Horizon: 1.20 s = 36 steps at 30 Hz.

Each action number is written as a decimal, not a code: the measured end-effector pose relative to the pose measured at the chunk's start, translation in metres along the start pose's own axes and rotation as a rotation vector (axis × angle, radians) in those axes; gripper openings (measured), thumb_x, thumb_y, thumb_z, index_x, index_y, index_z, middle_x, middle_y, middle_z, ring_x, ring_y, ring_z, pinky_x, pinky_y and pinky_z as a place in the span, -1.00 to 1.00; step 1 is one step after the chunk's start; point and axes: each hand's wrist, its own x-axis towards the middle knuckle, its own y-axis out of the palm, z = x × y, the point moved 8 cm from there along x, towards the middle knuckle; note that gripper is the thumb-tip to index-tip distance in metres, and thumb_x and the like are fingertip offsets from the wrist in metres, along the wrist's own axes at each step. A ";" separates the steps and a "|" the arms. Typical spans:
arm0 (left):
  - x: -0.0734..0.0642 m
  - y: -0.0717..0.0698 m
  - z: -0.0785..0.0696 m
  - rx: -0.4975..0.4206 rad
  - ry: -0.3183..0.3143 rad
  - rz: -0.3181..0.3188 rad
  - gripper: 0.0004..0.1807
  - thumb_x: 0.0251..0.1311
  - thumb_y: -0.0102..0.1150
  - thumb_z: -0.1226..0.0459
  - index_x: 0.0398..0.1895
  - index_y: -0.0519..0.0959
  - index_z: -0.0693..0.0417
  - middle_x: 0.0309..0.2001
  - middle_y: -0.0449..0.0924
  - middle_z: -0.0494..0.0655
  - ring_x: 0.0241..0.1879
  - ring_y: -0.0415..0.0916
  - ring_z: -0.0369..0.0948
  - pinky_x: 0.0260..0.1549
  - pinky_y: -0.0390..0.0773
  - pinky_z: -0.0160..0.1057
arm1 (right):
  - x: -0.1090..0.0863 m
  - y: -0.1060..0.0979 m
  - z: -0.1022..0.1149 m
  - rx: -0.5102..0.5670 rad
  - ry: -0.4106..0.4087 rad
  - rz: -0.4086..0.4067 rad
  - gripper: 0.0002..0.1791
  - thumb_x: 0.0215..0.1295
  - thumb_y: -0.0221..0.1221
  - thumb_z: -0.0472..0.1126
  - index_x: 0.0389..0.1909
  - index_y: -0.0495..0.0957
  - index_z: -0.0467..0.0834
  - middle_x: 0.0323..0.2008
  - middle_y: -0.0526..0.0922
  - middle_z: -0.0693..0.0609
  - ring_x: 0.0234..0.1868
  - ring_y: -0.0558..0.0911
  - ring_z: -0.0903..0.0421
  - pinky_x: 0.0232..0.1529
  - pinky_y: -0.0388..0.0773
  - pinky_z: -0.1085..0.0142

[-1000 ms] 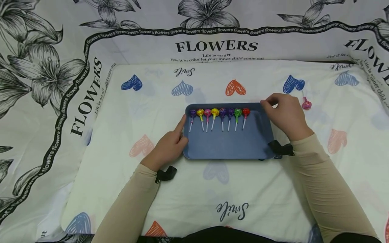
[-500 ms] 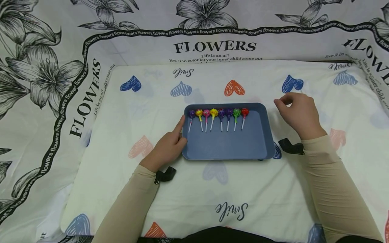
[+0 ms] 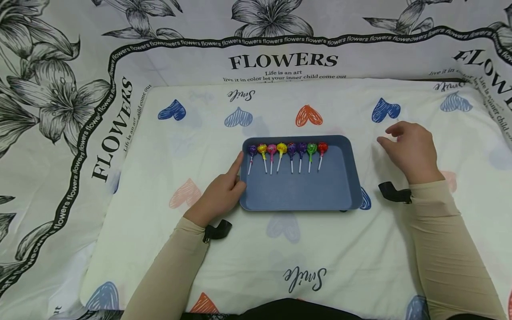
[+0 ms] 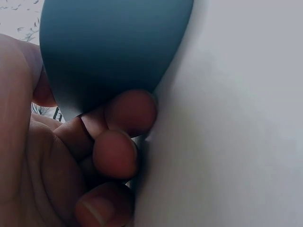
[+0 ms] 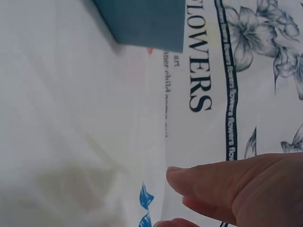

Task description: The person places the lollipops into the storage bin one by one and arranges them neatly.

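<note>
A blue-grey tray point(image 3: 300, 191) lies on the white cloth. Along its upper part runs a row of wrapped lollipops, among them a purple one point(image 3: 252, 151) at the left end and a red one point(image 3: 322, 149) at the right end. My left hand point(image 3: 221, 193) is at the tray's left edge, index finger along the rim and thumb against it. In the left wrist view, the other fingers point(image 4: 130, 113) curl at the tray's outer wall. My right hand point(image 3: 414, 149) hovers right of the tray, thumb and index finger apart, nothing visible between them. It covers where a pink lollipop lay.
The white cloth point(image 3: 224, 266) with printed hearts lies under the tray. Beyond it spreads a flower-printed cloth point(image 3: 192, 62) with a black lettered border. A black strap point(image 3: 218, 230) shows at the left wrist and another point(image 3: 394, 192) at the right.
My right hand has moved right from the tray's upper right corner, its thumb and index finger parting. It now hides the pink lollipop seen earlier. My left hand has stayed at the tray.
</note>
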 end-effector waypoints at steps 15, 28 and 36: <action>0.000 0.000 0.000 -0.007 -0.010 0.004 -0.10 0.41 -0.14 0.19 0.74 -0.25 -0.33 -0.56 0.35 -0.15 -0.61 0.16 -0.21 -0.52 0.21 -0.16 | 0.005 0.002 -0.032 -0.082 0.157 0.078 -0.33 0.49 0.10 -0.03 0.47 0.36 -0.35 0.21 0.29 -0.59 0.21 0.32 -0.48 -0.08 0.46 -0.33; 0.000 -0.001 -0.004 -0.009 0.003 -0.002 -0.11 0.41 -0.15 0.20 0.74 -0.24 -0.29 -0.58 0.34 -0.16 -0.63 0.16 -0.21 -0.54 0.19 -0.17 | 0.012 0.007 -0.045 -0.092 0.165 0.096 -0.38 0.47 0.08 -0.17 0.47 0.37 -0.34 0.12 0.49 -0.43 0.15 0.40 -0.42 -0.10 0.42 -0.26; -0.002 -0.001 -0.004 -0.012 -0.001 -0.003 -0.11 0.41 -0.15 0.21 0.75 -0.23 -0.26 -0.58 0.33 -0.16 -0.63 0.16 -0.21 -0.53 0.19 -0.17 | 0.015 0.008 -0.048 -0.081 0.161 0.048 -0.53 0.53 0.00 -0.17 0.33 0.52 -0.31 0.08 0.58 -0.42 0.04 0.49 -0.38 -0.29 0.38 -0.05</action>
